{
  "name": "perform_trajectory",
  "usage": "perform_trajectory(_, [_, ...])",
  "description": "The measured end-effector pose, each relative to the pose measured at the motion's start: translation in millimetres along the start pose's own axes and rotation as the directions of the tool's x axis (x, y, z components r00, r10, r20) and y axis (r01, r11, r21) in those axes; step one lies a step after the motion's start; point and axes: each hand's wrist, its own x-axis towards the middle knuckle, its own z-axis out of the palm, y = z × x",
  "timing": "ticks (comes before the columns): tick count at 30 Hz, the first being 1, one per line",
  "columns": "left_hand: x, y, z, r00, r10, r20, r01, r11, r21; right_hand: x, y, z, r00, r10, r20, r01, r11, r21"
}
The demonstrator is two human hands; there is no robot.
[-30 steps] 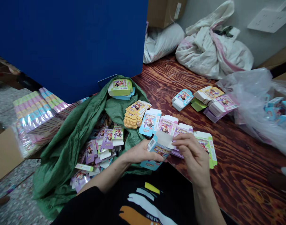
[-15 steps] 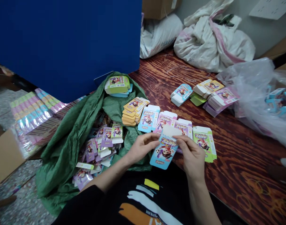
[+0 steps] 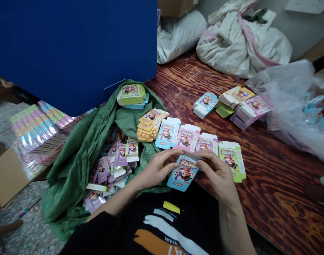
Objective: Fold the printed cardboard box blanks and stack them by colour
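Note:
A small blue card box is held between both hands, its printed face up and its top flap bent over. My left hand pinches its upper left corner, and my right hand grips the upper right corner. Just beyond the hands lies a row of flat boxes: a yellow stack, blue, pink, purple and green. Left of my left hand, a green sack lies open, with many mixed small boxes inside it.
On the wooden table, more box stacks lie farther back beside a clear plastic bag. White sacks rest behind. A blue panel blocks the upper left. Rubber bands lie at the right.
The top flap of the blue box stood up before and is now folded over. Both hands have closed in around that top edge.

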Motion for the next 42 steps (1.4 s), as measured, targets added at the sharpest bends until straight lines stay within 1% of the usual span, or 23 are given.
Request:
perform_trajectory(2, [-0.7,0.1,2.0,0.999,-0.046,0.024,0.048,0.995,-0.087,-0.6,-1.1,-2.9,0.997,-0.049,0.056,0.050,0.999,-0.018])
perform_trajectory(4, [-1.7,0.1,3.6,0.996,-0.072,0.053,0.078,0.990,-0.115,-2.4,-0.9,-1.7,0.998,-0.028,0.052,0.028,1.000,0.012])
perform_trajectory(6, [-2.5,-0.1,4.0,0.995,-0.079,0.068,0.083,0.995,-0.059,-4.5,0.7,1.8,0.998,0.050,0.023,-0.051,0.998,0.040])
perform_trajectory(9, [-3.2,0.4,2.4,0.992,-0.075,0.099,0.073,0.997,0.022,-5.4,3.4,5.5,0.983,0.183,-0.019,-0.181,0.981,0.065])
perform_trajectory(11, [-3.5,1.3,1.3,0.990,-0.067,0.123,0.064,0.998,0.029,-3.8,3.4,4.9,0.973,0.229,-0.036,-0.226,0.971,0.081])
perform_trajectory(13, [-3.7,2.1,0.9,0.989,-0.063,0.136,0.061,0.998,0.016,-1.1,1.9,2.2,0.975,0.218,-0.030,-0.216,0.974,0.068])
perform_trajectory(17, [-3.2,1.0,2.8,0.986,-0.084,0.141,0.093,0.994,-0.057,0.5,-0.9,-4.1,0.985,0.149,0.089,-0.153,0.987,0.043])
perform_trajectory(19, [-2.6,-1.1,3.5,0.986,-0.109,0.126,0.124,0.985,-0.120,-4.2,-0.1,-4.0,0.985,0.128,0.115,-0.134,0.990,0.040])
perform_trajectory(20, [-2.4,-2.3,3.3,0.985,-0.124,0.119,0.142,0.978,-0.155,-8.0,0.8,-2.8,0.988,0.115,0.103,-0.119,0.992,0.035])
perform_trajectory(22, [-2.1,-4.8,2.0,0.982,-0.148,0.121,0.172,0.961,-0.219,-16.8,3.4,1.3,0.996,0.080,0.041,-0.080,0.997,0.019])
perform_trajectory(24, [-2.1,-6.9,0.2,0.977,-0.156,0.144,0.189,0.950,-0.249,-24.3,6.4,5.2,0.999,0.046,-0.008,-0.046,0.999,0.003])
perform_trajectory(26, [-2.0,-8.1,-0.6,0.975,-0.139,0.170,0.176,0.959,-0.221,-27.8,9.3,7.0,1.000,0.025,0.005,-0.025,1.000,0.000])
perform_trajectory(30, [-0.4,-7.9,0.7,0.978,-0.064,0.199,0.071,0.997,-0.025,-24.2,12.1,6.1,0.994,0.031,0.104,-0.032,0.999,0.005])
perform_trajectory(32, [-0.9,-6.5,-3.3,0.975,-0.043,0.217,0.032,0.998,0.057,-21.5,11.4,6.6,0.988,0.045,0.149,-0.046,0.999,0.002])
perform_trajectory(34, [-5.6,-4.9,-16.9,0.971,-0.047,0.234,0.018,0.992,0.123,-19.7,10.6,5.7,0.978,0.051,0.205,-0.050,0.999,-0.009])
perform_trajectory(35, [-10.3,-4.2,-28.3,0.971,-0.061,0.230,0.023,0.987,0.162,-18.7,10.7,3.3,0.975,0.051,0.218,-0.045,0.998,-0.032])
perform_trajectory(36, [-16.7,-3.7,-42.6,0.974,-0.085,0.210,0.040,0.977,0.208,-17.3,11.5,-0.9,0.977,0.050,0.208,-0.035,0.997,-0.072])
perform_trajectory(37, [-24.5,-3.2,-59.2,0.977,-0.122,0.177,0.072,0.961,0.266,-15.0,13.1,-7.1,0.984,0.045,0.172,-0.023,0.991,-0.129])
perform_trajectory(38, [-33.3,-2.9,-76.9,0.980,-0.164,0.115,0.118,0.937,0.329,-11.6,15.5,-15.1,0.992,0.037,0.118,-0.013,0.980,-0.201])
perform_trajectory(40, [-50.5,-1.7,-110.2,0.967,-0.255,0.012,0.218,0.850,0.480,-0.7,22.6,-34.3,1.000,0.010,0.011,-0.005,0.926,-0.377])
perform_trajectory(41, [-57.4,-0.7,-122.9,0.957,-0.276,-0.085,0.275,0.777,0.566,6.8,26.7,-43.8,1.000,0.001,-0.013,-0.007,0.880,-0.475])
perform_trajectory(42, [-62.2,0.9,-131.4,0.943,-0.267,-0.197,0.330,0.693,0.641,15.4,30.8,-52.0,1.000,-0.002,-0.015,-0.007,0.818,-0.576])
